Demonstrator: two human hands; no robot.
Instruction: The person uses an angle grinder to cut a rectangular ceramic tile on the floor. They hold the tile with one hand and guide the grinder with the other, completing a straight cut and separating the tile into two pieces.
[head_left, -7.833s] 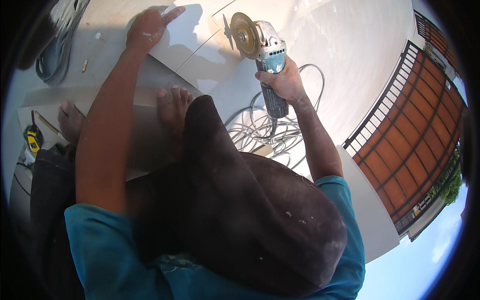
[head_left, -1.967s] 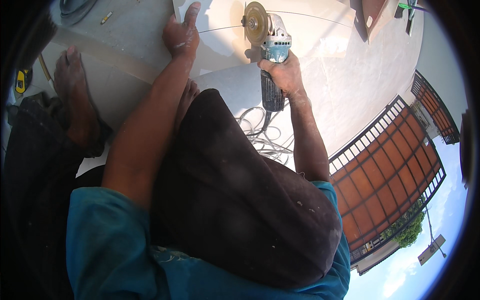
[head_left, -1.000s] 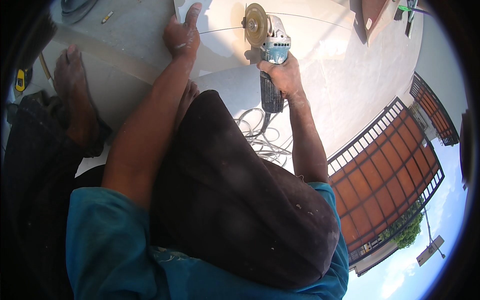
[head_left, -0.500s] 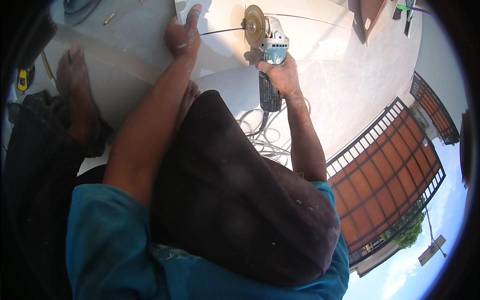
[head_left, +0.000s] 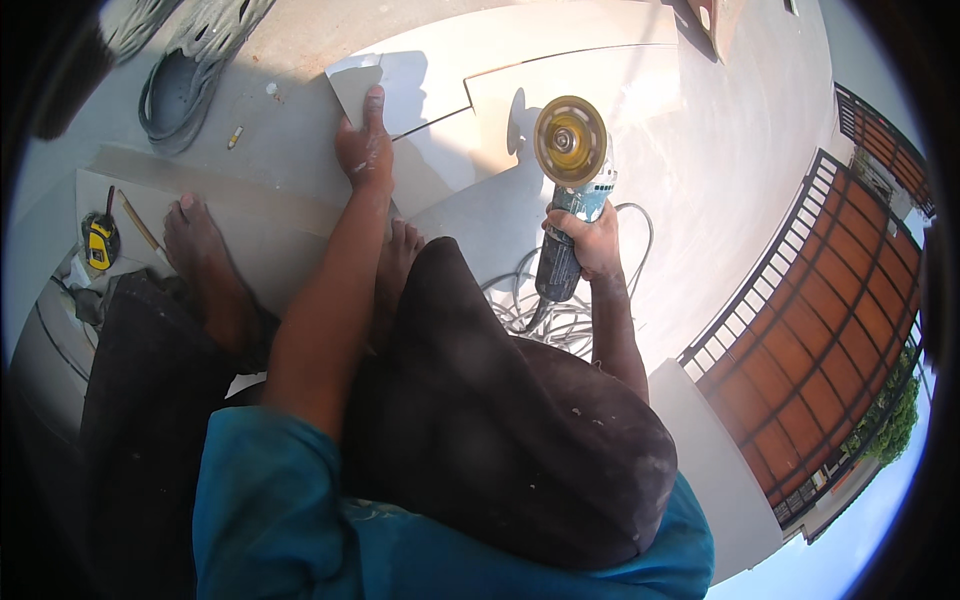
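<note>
My right hand (head_left: 590, 240) is wrapped round the body of a teal and black angle grinder (head_left: 575, 205), held up off the tile. Its round yellowish disc (head_left: 571, 141) faces me, and a disc-shaped shadow falls to its left. A large pale tile (head_left: 540, 40) lies beyond my knees, crossed by a dark stepped cut line (head_left: 560, 58). My left hand (head_left: 364, 150) grips the tile's left edge with the thumb on top; its other fingers are mostly hidden. The grinder's grey cord (head_left: 545, 325) lies in loose coils below it.
My bare foot (head_left: 205, 260) rests at left, near a yellow tape measure (head_left: 100, 242) and a pencil-like stick (head_left: 140, 222). Grey clogs (head_left: 180, 95) and a cigarette butt (head_left: 235, 137) lie on the floor. At right stands a brown gate (head_left: 810, 350) with dark bars.
The grinder has come away from the tile's cut line toward me and to the right, its disc turned to face me. My left hand keeps its hold; the view has shifted.
</note>
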